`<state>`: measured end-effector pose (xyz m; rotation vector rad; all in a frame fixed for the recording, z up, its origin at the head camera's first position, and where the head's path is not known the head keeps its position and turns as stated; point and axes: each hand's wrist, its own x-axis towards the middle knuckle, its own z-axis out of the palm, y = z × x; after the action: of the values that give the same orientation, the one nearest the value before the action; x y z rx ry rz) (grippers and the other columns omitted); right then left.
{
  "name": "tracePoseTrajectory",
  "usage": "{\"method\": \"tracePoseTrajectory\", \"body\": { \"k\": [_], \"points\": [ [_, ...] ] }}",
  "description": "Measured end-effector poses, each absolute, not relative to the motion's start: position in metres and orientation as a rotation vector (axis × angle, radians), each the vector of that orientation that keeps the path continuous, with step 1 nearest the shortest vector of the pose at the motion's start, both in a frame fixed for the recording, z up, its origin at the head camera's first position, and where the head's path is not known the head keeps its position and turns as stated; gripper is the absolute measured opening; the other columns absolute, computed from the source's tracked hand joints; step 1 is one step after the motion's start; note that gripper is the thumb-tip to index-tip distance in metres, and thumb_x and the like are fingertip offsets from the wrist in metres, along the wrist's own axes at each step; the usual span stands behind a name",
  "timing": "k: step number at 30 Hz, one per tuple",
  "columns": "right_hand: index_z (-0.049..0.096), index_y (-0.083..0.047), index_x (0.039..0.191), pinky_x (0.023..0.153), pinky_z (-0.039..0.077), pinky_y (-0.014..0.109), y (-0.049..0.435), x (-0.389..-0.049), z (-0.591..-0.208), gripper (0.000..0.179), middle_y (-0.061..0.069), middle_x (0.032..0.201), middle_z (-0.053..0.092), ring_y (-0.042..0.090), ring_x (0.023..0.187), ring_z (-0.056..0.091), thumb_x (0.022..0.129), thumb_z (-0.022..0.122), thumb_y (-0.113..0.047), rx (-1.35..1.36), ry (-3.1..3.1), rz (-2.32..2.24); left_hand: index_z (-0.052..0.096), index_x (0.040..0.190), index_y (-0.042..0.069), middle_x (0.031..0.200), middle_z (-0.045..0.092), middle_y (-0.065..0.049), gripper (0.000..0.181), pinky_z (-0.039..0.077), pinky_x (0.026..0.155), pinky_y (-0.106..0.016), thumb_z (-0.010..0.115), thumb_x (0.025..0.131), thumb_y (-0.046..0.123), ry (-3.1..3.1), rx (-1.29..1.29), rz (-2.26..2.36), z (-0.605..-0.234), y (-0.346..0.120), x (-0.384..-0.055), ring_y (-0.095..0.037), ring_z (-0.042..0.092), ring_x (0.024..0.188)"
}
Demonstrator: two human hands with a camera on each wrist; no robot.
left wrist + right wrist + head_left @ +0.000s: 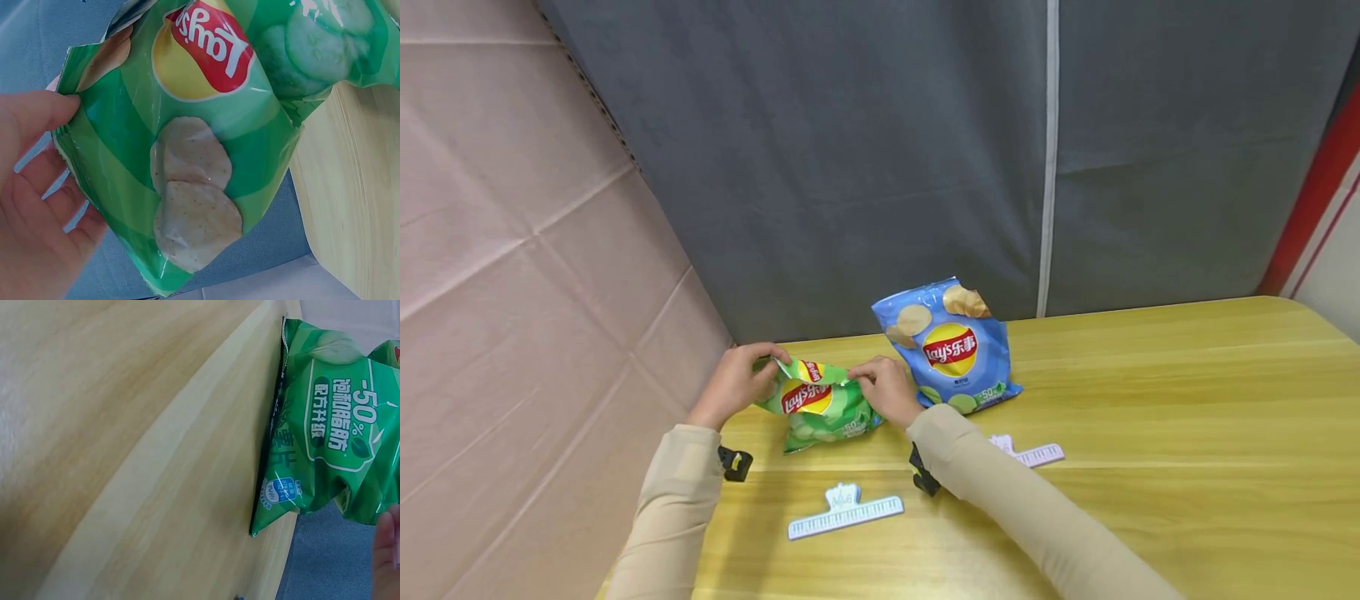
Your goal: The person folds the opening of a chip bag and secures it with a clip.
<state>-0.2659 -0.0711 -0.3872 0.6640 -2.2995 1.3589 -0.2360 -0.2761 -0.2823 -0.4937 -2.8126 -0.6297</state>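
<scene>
A green Lay's potato chip bag (820, 428) stands toward the back left of the table, its upper part folded forward. My left hand (741, 387) pinches the bag's top at the left corner; in the left wrist view the thumb (59, 111) presses on the front of its edge. At the other end of the fold, my right hand (889, 392) pinches the right top corner. Only a little of the right hand (387, 556) shows at the edge of the right wrist view, beside the bag's lower front (337, 425).
A blue Lay's chip bag (955, 354) stands against the grey curtain (850, 167), just right of my right hand. One white bag clip (846, 514) lies in front of the green bag. Another clip (1041, 455) is partly hidden by my right forearm. A pale wall covering (587, 333) borders the left.
</scene>
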Motion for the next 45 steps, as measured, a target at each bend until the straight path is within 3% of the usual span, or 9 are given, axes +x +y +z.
{"method": "tracePoseTrajectory", "body": {
  "k": [3, 9, 14, 17, 25, 33, 45],
  "points": [
    [0.072, -0.006, 0.083, 0.064, 0.046, 0.022, -0.071, -0.266, -0.387, 0.019, 0.004, 0.082, 0.067, 0.014, 0.075, 0.059, 0.079, 0.058, 0.005, 0.663, -2.304, 1.364, 0.065, 0.087, 0.011, 0.092, 0.063, -0.012, 0.015, 0.035, 0.049, -0.029, 0.051, 0.085, 0.005, -2.824, -0.475, -0.651, -0.282, -0.276, -0.235, -0.011, 0.031, 0.042],
    [0.072, -0.005, 0.084, 0.064, 0.046, 0.022, -0.071, -0.266, -0.387, 0.019, 0.005, 0.084, 0.067, 0.015, 0.077, 0.059, 0.079, 0.057, 0.005, 0.662, -2.324, 1.389, 0.065, 0.09, 0.012, 0.084, 0.061, -0.01, 0.017, 0.037, 0.046, -0.029, 0.049, 0.084, 0.011, -2.852, -0.415, -0.692, -0.282, -0.275, -0.234, -0.01, 0.032, 0.041],
    [0.072, -0.006, 0.085, 0.066, 0.047, 0.023, -0.071, -0.267, -0.386, 0.019, 0.004, 0.085, 0.067, 0.015, 0.08, 0.06, 0.079, 0.057, 0.004, 0.633, -2.361, 1.394, 0.065, 0.091, 0.013, 0.094, 0.063, -0.009, 0.016, 0.042, 0.062, -0.034, 0.052, 0.085, 0.019, -2.844, -0.409, -0.66, -0.282, -0.275, -0.234, -0.017, 0.05, 0.062],
    [0.072, -0.007, 0.086, 0.067, 0.047, 0.023, -0.071, -0.267, -0.386, 0.019, 0.003, 0.086, 0.066, 0.014, 0.081, 0.06, 0.08, 0.057, 0.003, 0.611, -2.376, 1.403, 0.065, 0.089, 0.013, 0.094, 0.064, -0.008, 0.014, 0.043, 0.07, -0.036, 0.058, 0.084, 0.023, -2.813, -0.442, -0.627, -0.282, -0.274, -0.235, -0.02, 0.055, 0.076],
    [0.072, -0.006, 0.088, 0.068, 0.047, 0.024, -0.072, -0.268, -0.387, 0.019, 0.004, 0.087, 0.067, 0.016, 0.083, 0.06, 0.081, 0.057, 0.003, 0.615, -2.374, 1.412, 0.065, 0.085, 0.012, 0.086, 0.064, -0.006, 0.007, 0.042, 0.062, -0.033, 0.066, 0.081, 0.017, -2.767, -0.492, -0.598, -0.288, -0.274, -0.237, -0.017, 0.052, 0.066],
    [0.071, -0.004, 0.09, 0.065, 0.046, 0.022, -0.072, -0.266, -0.387, 0.018, 0.005, 0.088, 0.066, 0.015, 0.08, 0.059, 0.079, 0.058, 0.001, 0.612, -2.387, 1.468, 0.064, 0.085, 0.01, 0.09, 0.065, -0.008, 0.006, 0.044, 0.074, -0.04, 0.066, 0.08, 0.008, -2.715, -0.516, -0.618, -0.291, -0.273, -0.237, -0.023, 0.058, 0.081],
    [0.071, -0.003, 0.082, 0.058, 0.046, 0.021, -0.073, -0.263, -0.384, 0.012, 0.006, 0.078, 0.067, 0.011, 0.067, 0.058, 0.08, 0.066, -0.014, 0.43, -2.364, 1.745, 0.065, 0.085, 0.009, 0.091, 0.065, -0.008, 0.007, 0.045, 0.074, -0.042, 0.066, 0.079, 0.006, -2.671, -0.527, -0.64, -0.296, -0.271, -0.236, -0.024, 0.059, 0.083]
  ]
}}
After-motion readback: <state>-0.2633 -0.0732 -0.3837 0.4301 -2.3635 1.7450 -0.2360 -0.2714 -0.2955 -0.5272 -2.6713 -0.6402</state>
